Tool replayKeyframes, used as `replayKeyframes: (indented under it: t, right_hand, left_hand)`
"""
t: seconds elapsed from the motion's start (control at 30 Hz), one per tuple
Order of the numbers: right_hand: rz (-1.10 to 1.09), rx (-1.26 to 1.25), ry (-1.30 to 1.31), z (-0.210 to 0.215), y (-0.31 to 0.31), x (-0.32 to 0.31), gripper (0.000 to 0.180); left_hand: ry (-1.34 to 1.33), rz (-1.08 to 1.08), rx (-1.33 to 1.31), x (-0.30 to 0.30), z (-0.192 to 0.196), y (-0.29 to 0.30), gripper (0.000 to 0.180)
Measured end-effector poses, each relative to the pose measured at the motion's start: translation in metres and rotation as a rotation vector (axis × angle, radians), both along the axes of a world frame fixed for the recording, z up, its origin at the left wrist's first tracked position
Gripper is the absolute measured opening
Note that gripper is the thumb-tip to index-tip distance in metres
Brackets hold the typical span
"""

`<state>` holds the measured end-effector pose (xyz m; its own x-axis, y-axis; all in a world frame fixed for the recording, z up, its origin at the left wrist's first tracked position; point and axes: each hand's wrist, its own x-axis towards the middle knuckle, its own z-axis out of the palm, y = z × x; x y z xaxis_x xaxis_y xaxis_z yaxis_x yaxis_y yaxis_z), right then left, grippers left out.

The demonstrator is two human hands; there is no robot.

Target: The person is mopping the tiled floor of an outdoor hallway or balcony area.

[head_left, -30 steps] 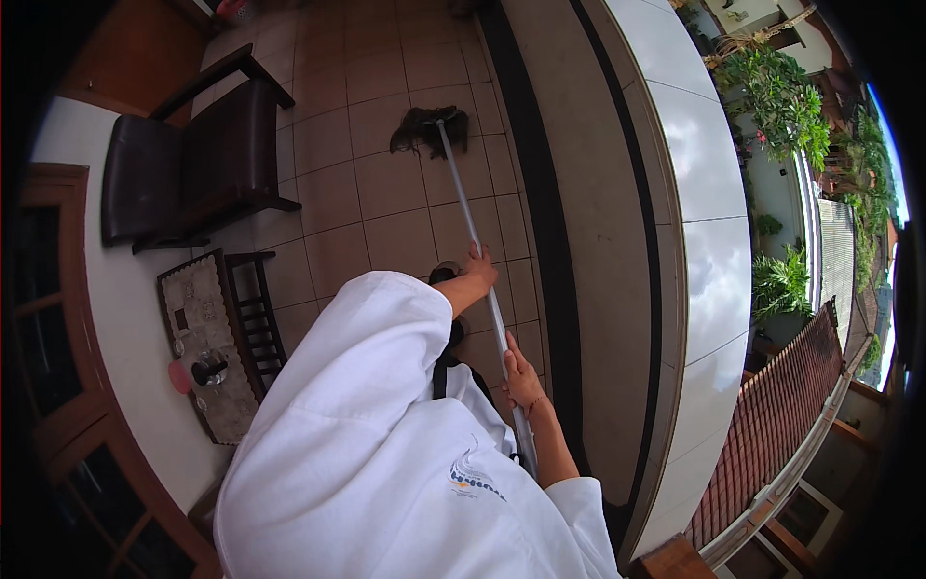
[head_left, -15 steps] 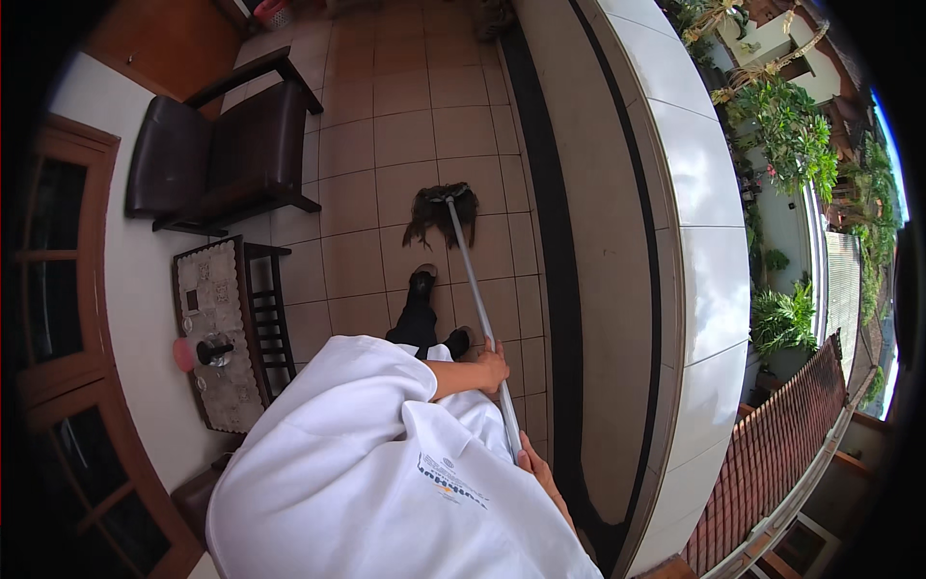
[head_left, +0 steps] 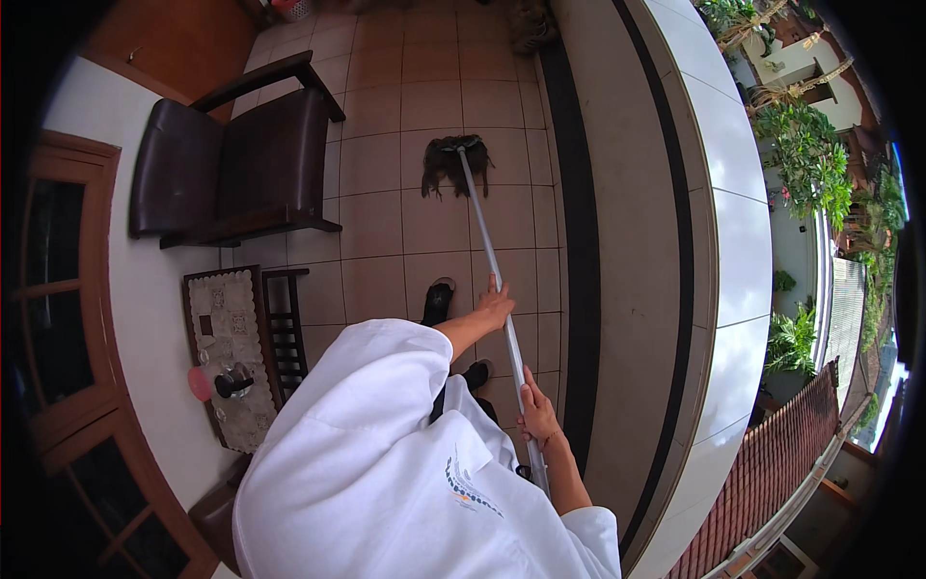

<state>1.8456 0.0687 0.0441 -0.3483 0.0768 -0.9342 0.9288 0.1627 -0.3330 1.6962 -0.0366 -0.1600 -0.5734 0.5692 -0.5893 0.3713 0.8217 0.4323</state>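
A mop with a grey metal pole [head_left: 479, 214] and a dark stringy head [head_left: 449, 164] slants away from me, its strands spread on the beige floor tiles. My left hand [head_left: 495, 305] grips the pole around its middle. Lower down, closer to my body, my right hand [head_left: 539, 413] is closed round the same pole. The pole's near end passes beside my white shirt [head_left: 386, 454]. Under my left forearm show my feet in dark footwear [head_left: 439, 302], standing on the tiles behind the mop head.
On the left stand a dark padded armchair [head_left: 272, 154] and a small table [head_left: 251, 289] with a lace cloth, a pink item and a dark-lidded glass container. A low wall with a white tiled top [head_left: 738, 261] runs along the right, plants [head_left: 805, 154] beyond it. A wooden door [head_left: 68, 270] is at far left.
The mop head has been pushed farther away along the floor. Both hands have moved forward with the pole, and the right hand now shows more fully.
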Motion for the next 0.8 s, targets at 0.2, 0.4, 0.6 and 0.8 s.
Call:
replayKeyframes:
  t: [0.2, 0.4, 0.6, 0.8]
  right_hand:
    - [0.026, 0.000, 0.048, -0.024, -0.042, -0.130, 0.042]
    - [-0.007, -0.060, 0.046, -0.041, -0.071, -0.179, 0.043]
    - [0.078, -0.004, 0.085, -0.034, -0.073, -0.116, 0.044]
    - [0.246, 0.138, 0.267, -0.030, -0.054, 0.035, 0.046]
  left_hand:
    - [0.149, 0.010, -0.126, -0.136, -0.005, -0.037, 0.037]
    - [0.287, 0.067, -0.382, -0.179, -0.019, -0.051, 0.036]
    - [0.328, -0.080, -0.465, -0.115, -0.031, -0.045, 0.035]
    - [0.231, -0.478, -0.518, 0.021, 0.025, -0.035, 0.038]
